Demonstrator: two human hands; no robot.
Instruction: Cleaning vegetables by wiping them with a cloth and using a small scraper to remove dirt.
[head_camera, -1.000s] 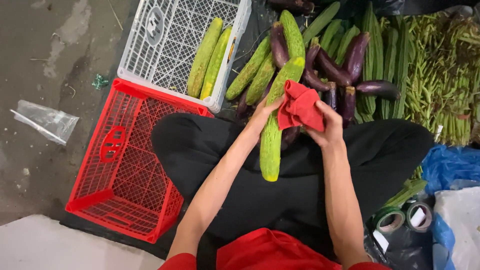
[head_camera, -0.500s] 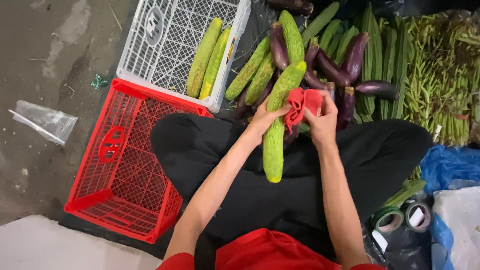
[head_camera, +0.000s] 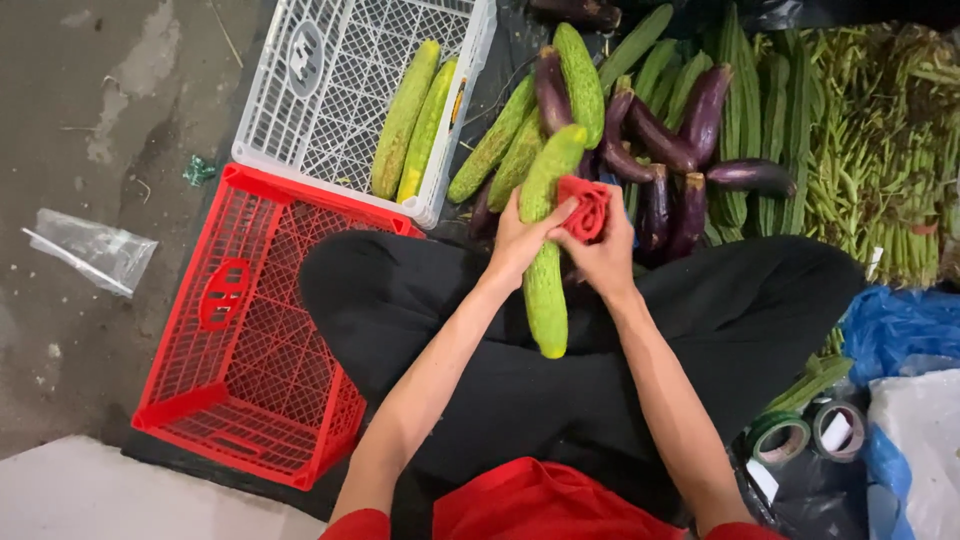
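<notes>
Both hands are kept close together above the lap of a seated person in black trousers. A long pale green gourd is gripped around its middle by the left hand, fingers wrapped about it, so that its lower tip points toward the body and its upper end reaches toward the pile beyond. A crumpled red cloth is clutched in the right hand and is pressed against the right side of the gourd, just above the grip of the left hand.

Near the right knee, two rolls of tape are seen on the floor, beside a blue plastic bag. To the left of the legs, a red crate is set on the floor. Just beyond it, touching its far edge, a white crate is placed, and two green gourds are laid side by side inside it.

Beyond the hands, more green gourds are piled together with purple eggplants. Farther right, ridged gourds and a heap of green beans are spread. At the far left, a clear plastic bag is left on the grey concrete floor, well apart from the crates.
</notes>
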